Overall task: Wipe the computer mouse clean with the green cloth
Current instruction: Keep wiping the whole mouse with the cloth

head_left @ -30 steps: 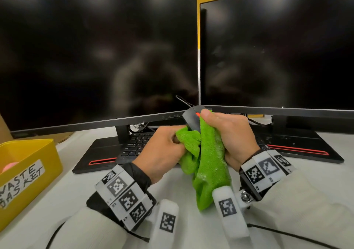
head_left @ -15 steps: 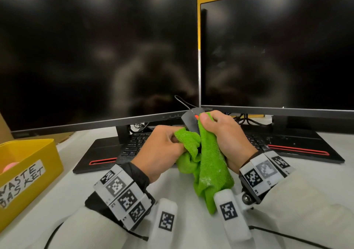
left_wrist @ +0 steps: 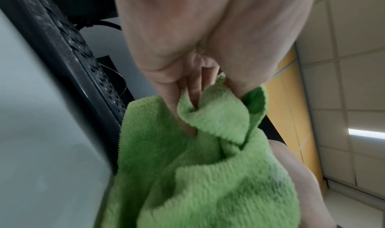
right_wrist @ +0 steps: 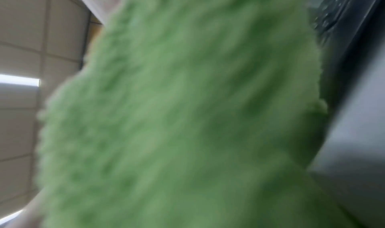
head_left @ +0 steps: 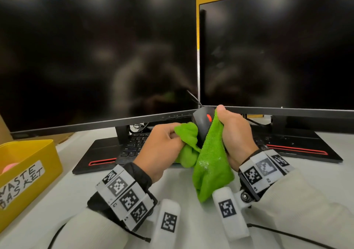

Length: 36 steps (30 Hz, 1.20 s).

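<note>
Head view: the mouse (head_left: 202, 125) stands nose-up between both hands, off the bench; right hand (head_left: 236, 133) grips it through the green cloth (head_left: 210, 156), left hand (head_left: 162, 147) pinches the cloth.

Left wrist: fingers (left_wrist: 193, 91) bunch cloth.

Right wrist: only blurred cloth.

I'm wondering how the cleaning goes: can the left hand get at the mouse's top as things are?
Probably yes. The left hand pinches the cloth right beside the mouse, whose top is bare; the right hand holds it from the other side.
</note>
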Motion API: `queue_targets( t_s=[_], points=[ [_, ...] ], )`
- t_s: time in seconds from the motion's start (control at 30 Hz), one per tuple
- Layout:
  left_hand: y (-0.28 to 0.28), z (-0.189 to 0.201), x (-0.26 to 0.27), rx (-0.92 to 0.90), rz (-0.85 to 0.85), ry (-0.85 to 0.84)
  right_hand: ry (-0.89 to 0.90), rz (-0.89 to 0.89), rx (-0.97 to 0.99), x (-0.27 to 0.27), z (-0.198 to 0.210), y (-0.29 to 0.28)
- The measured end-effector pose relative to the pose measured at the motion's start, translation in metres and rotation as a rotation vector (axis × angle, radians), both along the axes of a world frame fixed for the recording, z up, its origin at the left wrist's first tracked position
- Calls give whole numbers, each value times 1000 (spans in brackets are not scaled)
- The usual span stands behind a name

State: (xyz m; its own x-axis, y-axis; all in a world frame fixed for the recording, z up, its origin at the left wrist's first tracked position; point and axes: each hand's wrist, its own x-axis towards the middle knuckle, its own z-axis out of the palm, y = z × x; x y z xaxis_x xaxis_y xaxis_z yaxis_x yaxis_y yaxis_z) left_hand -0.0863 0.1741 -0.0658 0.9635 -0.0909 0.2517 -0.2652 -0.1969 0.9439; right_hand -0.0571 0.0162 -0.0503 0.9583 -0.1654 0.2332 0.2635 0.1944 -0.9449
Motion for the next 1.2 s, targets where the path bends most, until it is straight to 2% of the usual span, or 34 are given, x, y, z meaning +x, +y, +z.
queue_targets(
  t_s=[0.13,0.3,0.47,0.6,0.7,0.77,0.83,0.9,1.03,1.2],
  points=[
    [-1,-1,4,-104,28,149,1,-95,-82,-1,5,3],
    [10,2,7,-120,94,315,-3,-48,-19,-5,8,2],
    [16,3,11,-107,65,323,45,16,136,5,4,-11],
    [21,6,9,-222,-71,287,44,-3,181,7,9,-20],
    [23,4,10,-273,-187,256,27,-29,98,7,10,-18],
    [20,5,7,-342,-214,224,-55,-57,-63,5,9,-15],
    [16,6,2,-418,-256,237,-137,-74,-222,3,8,-12],
    [9,7,0,-464,-304,284,-182,-76,-266,4,4,-9],
    [-3,8,1,-462,-155,313,-180,-2,-327,4,-5,-3],
    [-4,5,8,-425,-65,283,-87,52,-262,2,-8,6]
  ],
)
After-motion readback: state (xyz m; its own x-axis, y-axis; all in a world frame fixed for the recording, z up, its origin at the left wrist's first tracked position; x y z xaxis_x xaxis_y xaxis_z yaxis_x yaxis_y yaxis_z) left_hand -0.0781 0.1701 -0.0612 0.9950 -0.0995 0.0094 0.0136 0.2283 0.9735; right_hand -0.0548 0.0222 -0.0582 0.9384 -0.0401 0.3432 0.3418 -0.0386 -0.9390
